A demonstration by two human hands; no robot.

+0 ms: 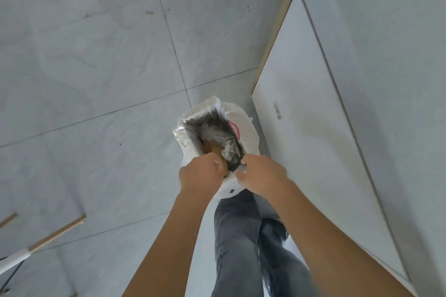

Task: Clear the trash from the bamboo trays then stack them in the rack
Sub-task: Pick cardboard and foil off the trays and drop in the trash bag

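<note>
Head cam looks straight down at a grey tiled floor [96, 67]. White plastic trash bag [246, 132] stands on the floor just below frame centre, mouth open and facing up. Red print on its wall at 3 o'clock of the opening.

Inside the bag: crumpled grey and silvery wrappers [214, 132], plus a brown piece [220, 152] at the 6 o'clock side of the opening. Can't tell what the brown piece is; could be paper or card.

Left hand [201, 175]: grip clenched into a fist at the 7 o'clock edge of the bag mouth, touching or just over the brown piece. Can't tell whether it's pinching the bag rim, the brown piece, or both.

Right hand [261, 176]: fingers curled, grasping the bag rim at 5 o'clock, thumb and fingertips on the white plastic.

Both forearms are bare and enter from the bottom of frame. Legs in grey jeans [236, 236] are directly below the bag at 6 o'clock; the bag touches or overlaps the front leg.

White cabinet front [313, 128] with a light wood edge runs along the 3 o'clock side, near the bag. A wooden stick with a white end [48, 239] lies at 8 o'clock, well apart from the bag.

Bamboo trays and rack: not in view, so the only task items here are the trash and the bag holding it.
</note>
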